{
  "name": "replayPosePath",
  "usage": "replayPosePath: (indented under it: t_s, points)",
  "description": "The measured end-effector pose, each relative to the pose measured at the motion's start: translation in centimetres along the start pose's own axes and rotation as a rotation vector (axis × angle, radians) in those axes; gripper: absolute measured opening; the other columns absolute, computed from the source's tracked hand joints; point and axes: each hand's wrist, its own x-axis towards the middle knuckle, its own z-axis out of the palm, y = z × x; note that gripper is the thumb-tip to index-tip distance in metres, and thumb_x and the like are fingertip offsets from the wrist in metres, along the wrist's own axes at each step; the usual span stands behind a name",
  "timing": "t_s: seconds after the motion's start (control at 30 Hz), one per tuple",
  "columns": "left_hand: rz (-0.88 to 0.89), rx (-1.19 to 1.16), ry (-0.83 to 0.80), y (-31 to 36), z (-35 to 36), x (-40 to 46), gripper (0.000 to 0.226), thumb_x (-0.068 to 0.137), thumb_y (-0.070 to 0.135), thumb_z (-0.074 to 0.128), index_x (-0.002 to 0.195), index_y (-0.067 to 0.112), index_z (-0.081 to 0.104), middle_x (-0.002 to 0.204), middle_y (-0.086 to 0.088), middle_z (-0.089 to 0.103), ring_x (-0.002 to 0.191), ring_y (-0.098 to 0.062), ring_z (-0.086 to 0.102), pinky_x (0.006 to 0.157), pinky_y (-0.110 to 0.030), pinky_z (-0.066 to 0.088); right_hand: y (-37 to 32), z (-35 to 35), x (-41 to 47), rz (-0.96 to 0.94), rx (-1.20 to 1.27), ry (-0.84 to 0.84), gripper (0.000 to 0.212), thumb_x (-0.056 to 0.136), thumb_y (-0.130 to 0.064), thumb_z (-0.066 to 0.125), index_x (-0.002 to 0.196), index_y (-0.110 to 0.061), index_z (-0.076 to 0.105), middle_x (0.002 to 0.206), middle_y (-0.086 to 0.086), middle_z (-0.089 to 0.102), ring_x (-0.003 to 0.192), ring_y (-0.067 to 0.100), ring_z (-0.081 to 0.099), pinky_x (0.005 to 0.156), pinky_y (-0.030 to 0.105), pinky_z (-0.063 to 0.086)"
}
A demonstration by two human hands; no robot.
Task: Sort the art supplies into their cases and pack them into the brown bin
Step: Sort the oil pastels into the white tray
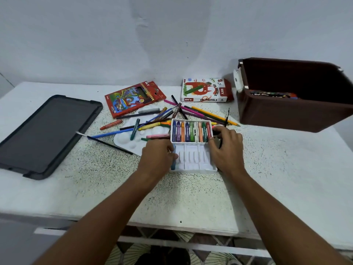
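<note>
A dark lid (45,134) is seen lying at the table's left. Near the red pencil box (133,98), loose pencils and pastels (152,123) are scattered over a white palette (126,140). A blue pastel (173,157) is pinched by the left hand (156,155) at the white tray (193,148); a red pastel (209,131) is touched by the right hand (226,148), fingers curled. The brown bin (294,109) is placed far right.

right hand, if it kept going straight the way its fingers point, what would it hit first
Probably the red oil pastel at the right end of the tray's far row; the right hand's fingertips already look to be on it, though contact is unclear.
</note>
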Motion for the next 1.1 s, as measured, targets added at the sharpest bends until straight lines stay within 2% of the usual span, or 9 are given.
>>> replayPosePath:
  t_s: [0.1, 0.23, 0.37, 0.47, 0.57, 0.67, 0.77, 0.9, 1.1]
  points:
    - [-0.020, -0.044, -0.015, -0.6, 0.0, 0.3, 0.008, 0.077, 0.011, 0.076, 0.080, 0.016, 0.070, 0.068, 0.006, 0.064, 0.056, 0.005, 0.052, 0.051, -0.016, 0.039, -0.1, 0.0, 0.0, -0.004, -0.005, -0.009, 0.034, 0.086, -0.036, 0.052, 0.120, -0.029, 0.055, 0.106, 0.000, 0.055, 0.104, 0.018, 0.039, 0.088, 0.040, 0.039]
    - [-0.048, -0.123, -0.069, -1.2, 0.1, 0.9, 0.018, 0.073, 0.012, 0.080, 0.078, 0.019, 0.064, 0.072, 0.000, 0.067, 0.059, -0.008, 0.059, 0.056, -0.028, 0.052, -0.2, 0.0, 0.1, -0.008, -0.019, -0.010, 0.033, 0.087, -0.037, 0.053, 0.118, -0.031, 0.056, 0.103, -0.001, 0.054, 0.101, 0.017, 0.038, 0.085, 0.038, 0.038]
    - [-0.036, -0.192, -0.127, -1.8, -0.5, 1.6, 0.021, 0.074, 0.016, 0.081, 0.079, 0.015, 0.061, 0.069, 0.001, 0.066, 0.060, -0.014, 0.063, 0.057, -0.030, 0.053, -0.2, 0.0, 0.1, -0.023, -0.010, 0.006, 0.032, 0.085, -0.035, 0.054, 0.117, -0.031, 0.057, 0.100, -0.003, 0.052, 0.099, 0.016, 0.038, 0.081, 0.036, 0.036]
    - [0.013, -0.168, 0.005, -3.1, -1.7, 2.8, 0.013, 0.083, 0.021, 0.072, 0.081, 0.012, 0.064, 0.072, 0.002, 0.064, 0.059, -0.011, 0.059, 0.055, -0.025, 0.047, -0.3, 0.1, 0.1, -0.022, -0.003, 0.005, 0.033, 0.084, -0.036, 0.053, 0.116, -0.034, 0.057, 0.098, -0.005, 0.051, 0.097, 0.014, 0.037, 0.078, 0.033, 0.035]
    - [0.047, 0.016, 0.188, -5.7, -2.9, 4.6, 0.016, 0.087, 0.017, 0.067, 0.100, 0.008, 0.064, 0.097, -0.010, 0.059, 0.085, -0.021, 0.053, 0.071, -0.030, 0.040, -0.4, 0.1, 0.2, -0.007, 0.010, 0.000, 0.031, 0.086, -0.035, 0.055, 0.116, -0.036, 0.058, 0.096, -0.006, 0.050, 0.096, 0.012, 0.036, 0.078, 0.032, 0.034]
    - [-0.006, 0.100, 0.185, -8.1, -3.2, 6.2, 0.029, 0.086, 0.017, 0.067, 0.110, 0.003, 0.059, 0.107, -0.020, 0.057, 0.101, -0.034, 0.049, 0.080, -0.041, 0.040, -0.3, 0.0, 0.1, -0.006, 0.030, 0.000, 0.030, 0.087, -0.031, 0.061, 0.116, -0.036, 0.058, 0.096, -0.006, 0.050, 0.096, 0.012, 0.037, 0.077, 0.031, 0.033]
    - [-0.002, 0.128, 0.165, -9.1, -2.9, 6.9, 0.030, 0.085, 0.019, 0.068, 0.106, 0.001, 0.057, 0.102, -0.022, 0.059, 0.094, -0.038, 0.052, 0.079, -0.043, 0.041, -0.4, -0.1, 0.0, -0.012, 0.039, -0.006, 0.034, 0.081, -0.038, 0.055, 0.115, -0.036, 0.059, 0.095, -0.004, 0.051, 0.098, 0.014, 0.039, 0.076, 0.030, 0.032]
    - [0.035, 0.162, 0.192, -9.6, -2.6, 7.4, 0.021, 0.085, 0.005, 0.063, 0.104, 0.000, 0.057, 0.096, -0.023, 0.060, 0.089, -0.038, 0.053, 0.073, -0.042, 0.040, -0.5, -0.1, 0.1, -0.013, 0.038, -0.008, 0.045, 0.076, -0.049, 0.047, 0.116, -0.034, 0.059, 0.096, -0.004, 0.053, 0.098, 0.013, 0.039, 0.075, 0.029, 0.031]
    - [0.105, 0.139, 0.226, -9.7, -2.8, 7.7, 0.021, 0.082, 0.004, 0.060, 0.100, -0.008, 0.062, 0.090, -0.024, 0.060, 0.080, -0.036, 0.055, 0.069, -0.042, 0.045, -0.4, 0.1, 0.4, -0.017, 0.006, -0.014, 0.039, 0.078, -0.039, 0.055, 0.116, -0.031, 0.060, 0.096, -0.002, 0.053, 0.097, 0.015, 0.040, 0.075, 0.029, 0.031]
